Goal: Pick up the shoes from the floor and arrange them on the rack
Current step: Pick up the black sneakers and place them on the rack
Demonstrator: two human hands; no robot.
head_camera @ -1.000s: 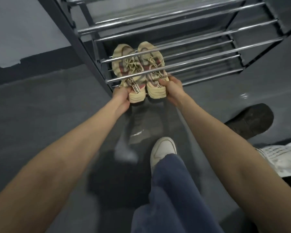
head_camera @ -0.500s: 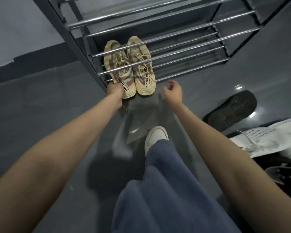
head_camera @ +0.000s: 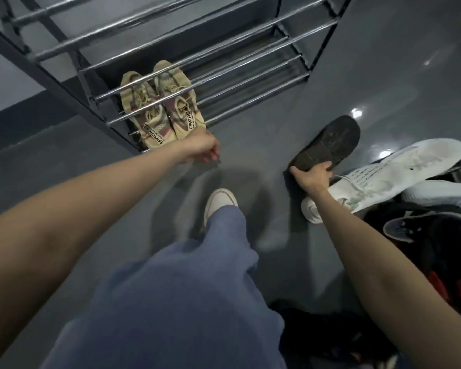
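A pair of beige sneakers (head_camera: 160, 107) stands side by side on the lowest shelf of the metal rack (head_camera: 224, 75), heels toward me. My left hand (head_camera: 200, 149) hovers just in front of their heels, fingers loosely curled, holding nothing. To the right, a black shoe (head_camera: 330, 141) lies sole-up on the floor, and my right hand (head_camera: 310, 177) grips its near end. A white sneaker (head_camera: 383, 177) lies on its side right behind that hand.
More dark shoes (head_camera: 423, 235) are piled on the floor at the right edge. My leg in blue trousers (head_camera: 186, 288) and my white shoe (head_camera: 220, 202) fill the centre. The rack's upper shelves are bare chrome bars. Glossy grey floor (head_camera: 250, 161) lies between rack and pile.
Both hands let go of the beige sneakers, which now rest on the rack. My right hand swung right and took hold of the black shoe; my left hand drew back slightly.
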